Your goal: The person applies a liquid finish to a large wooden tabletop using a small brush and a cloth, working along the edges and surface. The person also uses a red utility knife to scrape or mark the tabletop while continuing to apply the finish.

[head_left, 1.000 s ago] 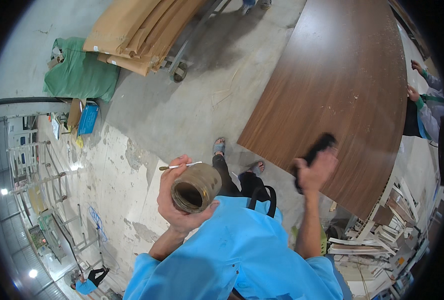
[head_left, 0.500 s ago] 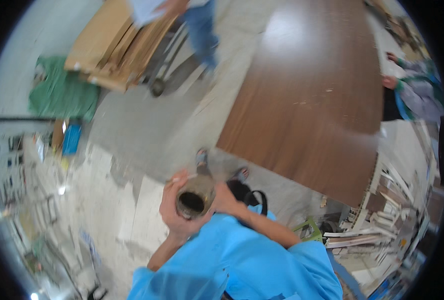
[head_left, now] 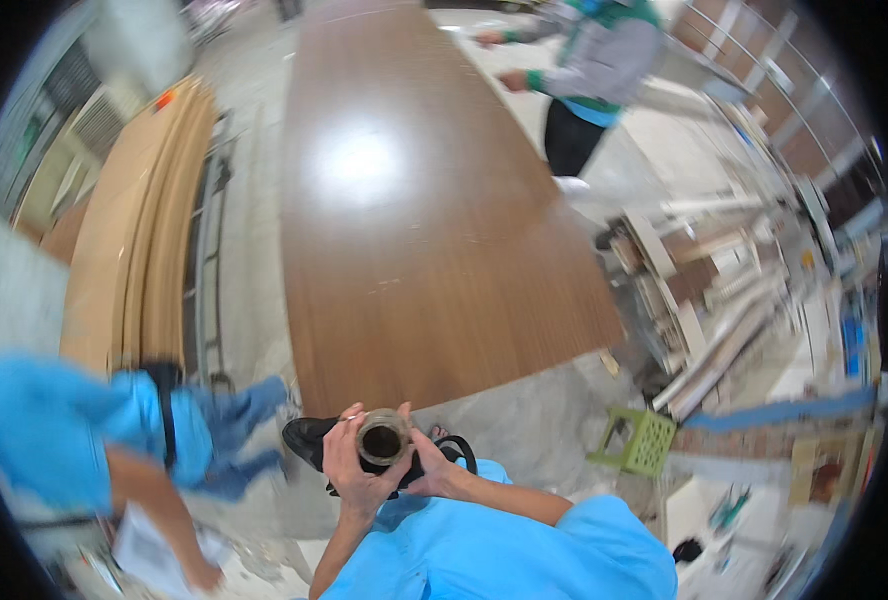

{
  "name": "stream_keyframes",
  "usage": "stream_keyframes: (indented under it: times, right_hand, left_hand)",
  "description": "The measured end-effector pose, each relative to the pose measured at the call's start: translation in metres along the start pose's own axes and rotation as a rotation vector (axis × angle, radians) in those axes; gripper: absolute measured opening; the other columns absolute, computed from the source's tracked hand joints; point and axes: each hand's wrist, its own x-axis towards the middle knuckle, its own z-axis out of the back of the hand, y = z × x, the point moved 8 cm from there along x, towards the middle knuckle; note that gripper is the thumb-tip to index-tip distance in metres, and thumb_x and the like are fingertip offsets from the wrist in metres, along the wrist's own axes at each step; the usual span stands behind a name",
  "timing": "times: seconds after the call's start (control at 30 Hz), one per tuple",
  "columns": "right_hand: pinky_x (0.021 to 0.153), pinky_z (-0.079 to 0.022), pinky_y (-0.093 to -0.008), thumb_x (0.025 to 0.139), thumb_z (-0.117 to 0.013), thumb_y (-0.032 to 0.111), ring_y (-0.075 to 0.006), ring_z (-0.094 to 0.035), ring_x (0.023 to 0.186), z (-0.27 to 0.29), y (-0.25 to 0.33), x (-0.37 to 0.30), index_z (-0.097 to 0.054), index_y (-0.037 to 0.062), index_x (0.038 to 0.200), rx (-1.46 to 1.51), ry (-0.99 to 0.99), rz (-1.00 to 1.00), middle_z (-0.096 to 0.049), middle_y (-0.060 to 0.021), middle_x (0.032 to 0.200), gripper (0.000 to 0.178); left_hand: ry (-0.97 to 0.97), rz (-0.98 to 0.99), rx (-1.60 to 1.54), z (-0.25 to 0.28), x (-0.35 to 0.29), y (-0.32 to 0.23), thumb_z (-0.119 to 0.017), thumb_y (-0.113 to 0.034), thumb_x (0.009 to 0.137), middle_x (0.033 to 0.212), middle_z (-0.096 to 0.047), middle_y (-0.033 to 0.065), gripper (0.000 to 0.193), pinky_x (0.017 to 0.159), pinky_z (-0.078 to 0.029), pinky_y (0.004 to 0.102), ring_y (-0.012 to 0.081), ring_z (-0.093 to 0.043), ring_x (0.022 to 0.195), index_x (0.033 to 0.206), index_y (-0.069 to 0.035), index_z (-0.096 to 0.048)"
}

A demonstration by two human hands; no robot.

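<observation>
Close to my body I hold an open-topped glass jar (head_left: 383,438) with a dark inside; whether that is a liquid or just shadow I cannot make out. My left hand (head_left: 349,467) wraps the jar's left side and underside. On the other side, my right hand (head_left: 430,468) presses against the jar, its fingers partly hidden behind it. Just beyond the jar lies the near end of a large brown wood-grain board (head_left: 444,270).
Long brown cardboard packs (head_left: 129,240) stand on the left. Beside me at left is a person in blue (head_left: 154,430) with a white sheet (head_left: 159,550). Another person (head_left: 594,75) stands by the board's far right side. A green stool (head_left: 632,440) and offcut strips (head_left: 704,320) are at right.
My view has swung to the right, so the board now lies straight ahead. The person in blue now shows at near left. The jar stays in both my hands.
</observation>
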Motion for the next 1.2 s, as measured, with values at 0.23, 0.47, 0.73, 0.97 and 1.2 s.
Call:
stream_keyframes:
  times: [0.23, 0.47, 0.73, 0.97, 1.2]
  right_hand:
    - [0.098, -0.049, -0.0437, 0.086, -0.041, 0.082, -0.0226, -0.059, 0.117, -0.037, 0.021, -0.007, -0.063, 0.016, 0.123, 0.115, 0.505, 0.246, -0.065, -0.005, 0.128, 0.079]
    - [0.09, -0.053, -0.0378, 0.091, -0.041, 0.077, -0.0177, -0.062, 0.107, -0.035, 0.023, -0.001, -0.066, 0.0115, 0.114, 0.257, 0.516, 0.477, -0.069, -0.0042, 0.114, 0.073]
    - [0.087, -0.053, -0.0357, 0.101, -0.051, 0.049, -0.0167, -0.062, 0.102, 0.006, 0.028, 0.008, -0.064, 0.0111, 0.111, 0.424, 0.446, 0.875, -0.068, -0.0022, 0.108, 0.042]
    - [0.085, -0.054, -0.0311, 0.097, -0.057, 0.027, -0.0136, -0.065, 0.099, 0.079, -0.025, -0.016, -0.066, 0.0097, 0.114, 0.402, 0.264, 1.188, -0.068, -0.0033, 0.109, 0.025]
    - [0.087, -0.047, -0.0343, 0.097, -0.058, 0.033, -0.0187, -0.064, 0.101, 0.211, -0.094, -0.09, -0.069, 0.0113, 0.112, 0.573, -0.617, 1.127, -0.069, -0.0013, 0.109, 0.028]
  left_hand:
    - [0.038, -0.195, -0.031, -0.007, 0.019, -0.009, -0.086, -0.018, 0.067, 0.122, -0.063, 0.0236, 0.068, 0.103, -0.046, 0.0477, 0.0402, -0.06, 0.116, 0.124, 0.005, -0.057]
    - [0.18, -0.221, -0.128, -0.026, 0.027, 0.004, -0.083, -0.017, 0.069, 0.121, -0.062, 0.0219, 0.067, 0.1, -0.048, 0.0465, 0.0385, -0.061, 0.113, 0.126, 0.005, -0.057]
    - [0.413, -0.45, -0.42, -0.052, 0.035, -0.022, -0.084, -0.021, 0.069, 0.109, -0.063, 0.0196, 0.064, 0.092, -0.05, 0.0448, 0.0366, -0.064, 0.103, 0.121, 0.006, -0.058]
    - [0.729, -0.478, -0.674, -0.071, 0.005, -0.067, -0.09, -0.019, 0.057, 0.108, -0.064, 0.02, 0.069, 0.088, -0.054, 0.0448, 0.0374, -0.066, 0.099, 0.115, 0.004, -0.059]
    - [0.906, -0.638, -0.757, -0.089, -0.048, -0.134, -0.09, -0.021, 0.057, 0.105, -0.065, 0.019, 0.065, 0.081, -0.056, 0.0418, 0.036, -0.067, 0.093, 0.11, 0.002, -0.061]
